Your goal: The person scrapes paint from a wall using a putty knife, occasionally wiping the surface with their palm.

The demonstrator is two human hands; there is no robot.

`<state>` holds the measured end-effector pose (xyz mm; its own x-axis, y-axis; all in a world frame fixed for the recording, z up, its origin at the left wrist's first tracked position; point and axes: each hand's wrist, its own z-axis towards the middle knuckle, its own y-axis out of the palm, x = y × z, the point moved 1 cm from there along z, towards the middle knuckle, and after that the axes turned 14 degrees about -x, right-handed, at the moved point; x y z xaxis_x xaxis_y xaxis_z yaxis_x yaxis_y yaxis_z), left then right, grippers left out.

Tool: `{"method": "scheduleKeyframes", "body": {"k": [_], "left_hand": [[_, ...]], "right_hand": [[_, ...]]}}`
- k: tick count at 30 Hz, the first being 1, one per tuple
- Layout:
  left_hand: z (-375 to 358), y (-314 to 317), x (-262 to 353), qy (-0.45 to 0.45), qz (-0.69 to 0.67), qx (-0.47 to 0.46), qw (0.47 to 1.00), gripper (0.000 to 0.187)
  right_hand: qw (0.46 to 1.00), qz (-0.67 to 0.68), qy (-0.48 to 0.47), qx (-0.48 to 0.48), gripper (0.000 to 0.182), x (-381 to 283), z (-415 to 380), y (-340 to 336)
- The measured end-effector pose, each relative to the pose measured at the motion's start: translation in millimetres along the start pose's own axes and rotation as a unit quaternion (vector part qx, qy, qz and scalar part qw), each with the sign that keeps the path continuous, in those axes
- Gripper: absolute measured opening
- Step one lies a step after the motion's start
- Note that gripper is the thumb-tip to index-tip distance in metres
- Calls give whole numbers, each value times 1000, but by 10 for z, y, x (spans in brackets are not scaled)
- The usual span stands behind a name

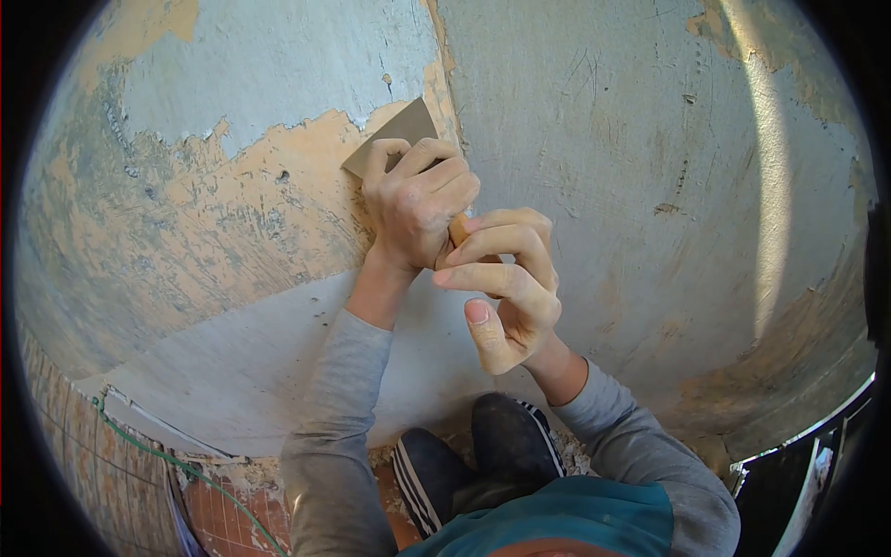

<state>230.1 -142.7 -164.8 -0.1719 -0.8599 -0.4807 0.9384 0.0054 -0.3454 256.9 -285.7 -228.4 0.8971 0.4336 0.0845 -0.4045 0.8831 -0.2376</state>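
Fingers of the left hand (416, 202) clamp the scraper (415, 122), its blade apparently against the wall (264, 190) beside ragged pale paint (288, 60). The right hand (527, 295) has its fingers apart, near the handle's (458, 230) end; contact is unclear. A low blade angle should limit gouging.

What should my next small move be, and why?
Probably nudge the scraper up into the pale blue coating: your left hand grips it, your right hand is at the handle's end, and that coating's ragged edge is close to the blade.
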Motion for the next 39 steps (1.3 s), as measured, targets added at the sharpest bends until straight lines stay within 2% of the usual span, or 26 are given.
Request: {"method": "scheduleKeyframes", "body": {"k": [3,6,9,16,19,22,29,35,37,39], "left_hand": [[-61,-12,-6,22,13,-36,999,41],[-127,51,-3,39,15,-40,998,34],[-127,46,-38,34,-6,-49,998,30],[3,-7,-97,29,1,-43,999,31],[9,-9,-151,39,-12,-50,998,33],[28,-65,-167,38,-39,-60,997,33],[32,-104,-172,43,-54,-81,994,33],[92,-110,-210,62,-42,-83,994,34],[31,-69,-159,55,-67,-82,993,35],[76,-93,-220,79,-33,-87,993,35]], "right_hand": [[997,71,-20,5,20,59,16,56],[997,66,-29,-3,19,39,-38,136],[986,162,-8,33,21,115,-56,244],[971,222,17,84,25,147,4,282],[947,275,68,148,16,103,133,371],[947,279,40,151,18,81,120,409],[924,326,94,176,17,37,154,435],[928,312,90,182,17,45,292,405],[938,281,106,170,21,-4,231,421],[949,250,112,156,25,-13,173,455]]}}
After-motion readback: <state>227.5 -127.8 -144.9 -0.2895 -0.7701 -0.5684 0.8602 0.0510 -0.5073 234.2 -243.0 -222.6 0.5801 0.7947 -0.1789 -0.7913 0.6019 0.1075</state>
